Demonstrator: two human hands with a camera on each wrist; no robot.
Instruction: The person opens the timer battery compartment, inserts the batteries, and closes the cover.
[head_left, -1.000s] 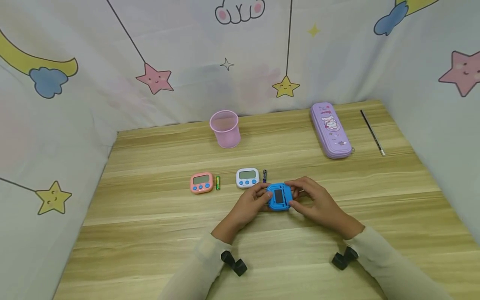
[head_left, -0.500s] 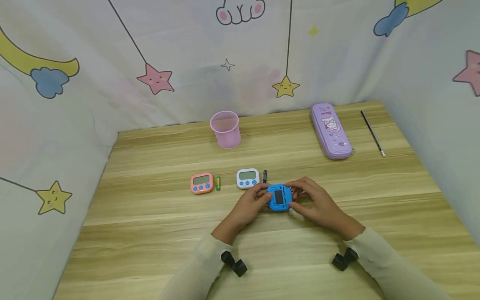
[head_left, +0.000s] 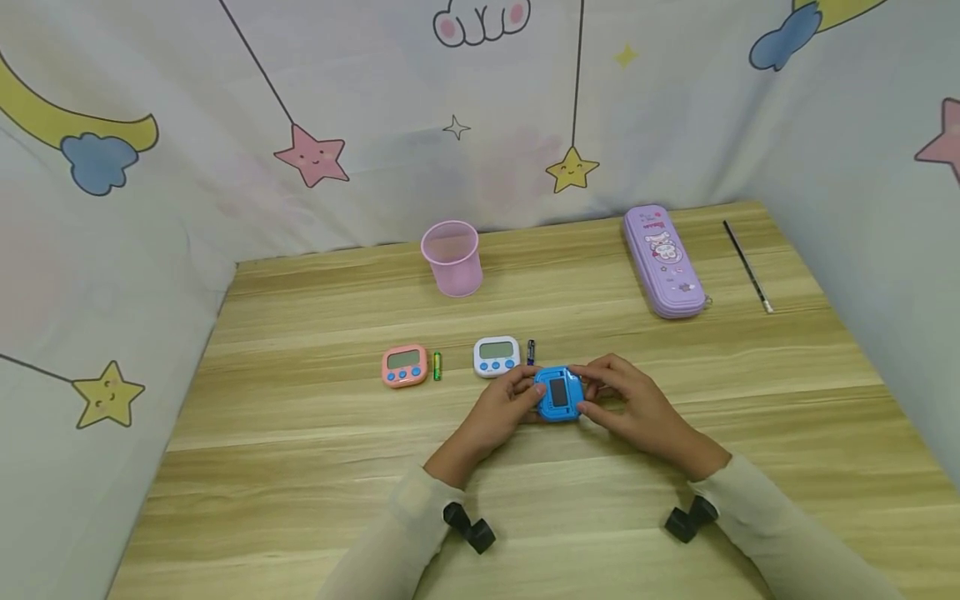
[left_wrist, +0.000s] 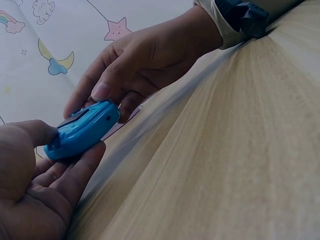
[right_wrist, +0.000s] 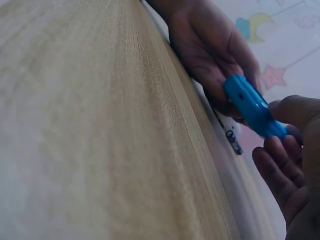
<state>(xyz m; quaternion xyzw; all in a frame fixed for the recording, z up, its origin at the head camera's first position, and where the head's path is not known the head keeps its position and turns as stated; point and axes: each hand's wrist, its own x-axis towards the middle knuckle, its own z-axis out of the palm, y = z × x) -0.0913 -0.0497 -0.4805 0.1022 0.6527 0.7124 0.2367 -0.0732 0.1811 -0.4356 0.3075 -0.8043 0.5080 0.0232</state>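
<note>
A blue digital timer (head_left: 573, 390) is held above the table with its back up; a dark rectangle shows on that back. My left hand (head_left: 501, 412) grips its left side, thumb on top and fingers beneath. Its right edge is pinched by my right hand (head_left: 633, 410), thumb at the near corner and index finger at the far one. In the left wrist view the blue timer (left_wrist: 90, 132) is tilted between both hands. Just beyond my left fingers lie a white timer (head_left: 496, 357) and a dark blue battery (head_left: 531, 352).
To the left lie a peach timer (head_left: 404, 367) and a green battery (head_left: 437, 367). Farther back stands a pink cup (head_left: 456, 271). A purple pencil case (head_left: 664, 262) and a pencil (head_left: 747, 267) lie at the back right. Patterned cloth (head_left: 390, 92) hangs around the table.
Both hands keep nearly the same hold on the blue timer. A dark slit along the right part of its back shows less now.
</note>
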